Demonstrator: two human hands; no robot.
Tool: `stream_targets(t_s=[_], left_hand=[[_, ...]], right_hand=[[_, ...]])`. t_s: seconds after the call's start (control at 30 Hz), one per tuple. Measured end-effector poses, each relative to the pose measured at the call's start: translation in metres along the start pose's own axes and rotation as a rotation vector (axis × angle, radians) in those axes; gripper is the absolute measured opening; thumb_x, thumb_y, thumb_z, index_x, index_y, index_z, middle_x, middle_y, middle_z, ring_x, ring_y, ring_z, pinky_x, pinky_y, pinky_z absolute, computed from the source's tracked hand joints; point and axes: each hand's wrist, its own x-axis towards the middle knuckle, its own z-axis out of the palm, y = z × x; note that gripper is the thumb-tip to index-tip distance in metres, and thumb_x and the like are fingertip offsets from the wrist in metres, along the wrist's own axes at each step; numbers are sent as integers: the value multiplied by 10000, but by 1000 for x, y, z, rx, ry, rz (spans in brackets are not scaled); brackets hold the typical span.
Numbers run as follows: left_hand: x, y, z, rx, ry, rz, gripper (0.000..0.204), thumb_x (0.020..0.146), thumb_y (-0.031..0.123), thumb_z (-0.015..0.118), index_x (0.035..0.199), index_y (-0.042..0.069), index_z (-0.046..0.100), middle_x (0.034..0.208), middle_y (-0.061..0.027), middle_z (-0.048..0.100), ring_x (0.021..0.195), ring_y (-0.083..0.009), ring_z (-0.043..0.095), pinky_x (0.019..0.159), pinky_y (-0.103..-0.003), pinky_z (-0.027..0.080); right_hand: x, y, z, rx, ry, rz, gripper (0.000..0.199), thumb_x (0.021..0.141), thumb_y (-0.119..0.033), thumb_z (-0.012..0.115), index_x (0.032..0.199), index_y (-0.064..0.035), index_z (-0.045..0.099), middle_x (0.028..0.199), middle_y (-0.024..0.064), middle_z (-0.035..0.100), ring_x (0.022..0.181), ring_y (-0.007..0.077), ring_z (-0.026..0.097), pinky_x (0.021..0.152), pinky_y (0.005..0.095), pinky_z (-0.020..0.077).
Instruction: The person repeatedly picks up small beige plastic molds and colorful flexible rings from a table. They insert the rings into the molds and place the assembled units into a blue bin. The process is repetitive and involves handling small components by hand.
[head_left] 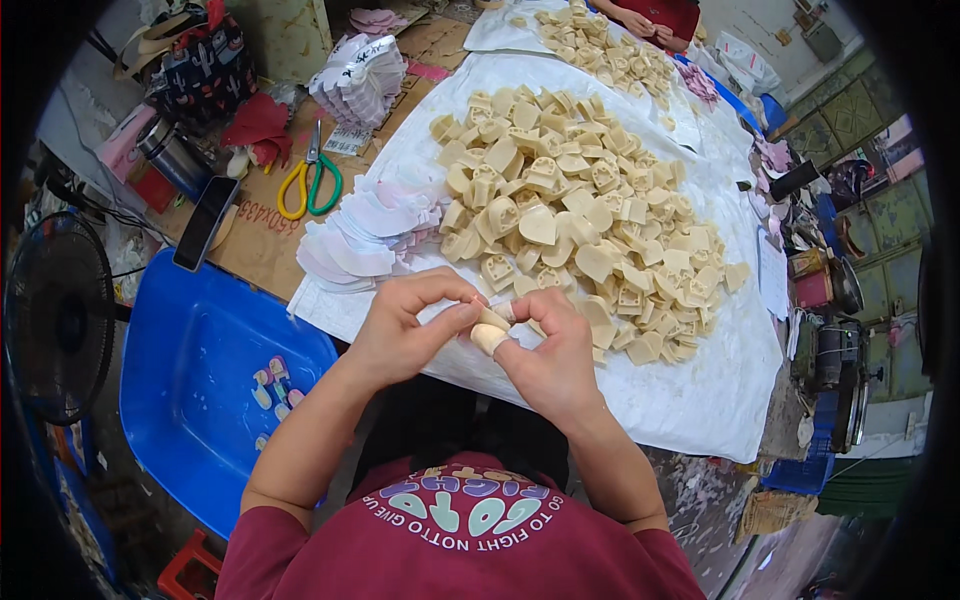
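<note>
Fingertip duel above the white sheet [640,412]!

Left hand [412,318] and right hand [555,352] pinch one small cream piece [491,320], partly hidden, at the sheet's near edge. Smooth-looking, it could slip; wrapped fingertips [488,339] may dull feel. Beyond, chunky, rounded blocks [538,225] heap loosely; thin, pale cutouts [350,250] fan alongside.

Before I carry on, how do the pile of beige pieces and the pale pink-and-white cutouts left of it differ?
Colour: the beige pile is an even cream tone, while the pale cutouts mix white with soft pink.
Shape: the beige pile is made of chunky, solid-looking pieces; the pale cutouts are thin and flat.
Size: the beige pile spreads much wider than the pale cutouts.
Shared: both lie, at least partly, on the white sheet.
</note>
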Motion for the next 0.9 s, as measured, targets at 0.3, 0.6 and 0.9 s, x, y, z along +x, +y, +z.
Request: stream_targets(t_s=[0.3,0.6,0.9], left_hand=[[-1,2,-1,279,-81,163,63,864,21,621,919,-8,635,847,-110,644,908,-225,649,819,-332,500],[-25,-5,13,-328,189,222,128,866,-66,602,965,14,590,1209,-114,470,938,-133,575,822,-291,512],[-29,22,21,262,95,597,335,703,-120,672,993,43,626,1022,-167,663,930,-295,675,800,-376,566]], right_hand=[[1,6,-6,-66,-140,-29,202,678,-177,765,736,-31,638,748,133,581,736,301,554,682,405,433],[5,1,-34,-11,-57,-401,619,733,-228,774,1258,-13,529,1257,177,555,1186,288,508,952,388,402],[-15,10,-22,1132,-217,211,227,927,-75,579,1091,66,648,1103,195,671,1031,250,646,939,366,486]])
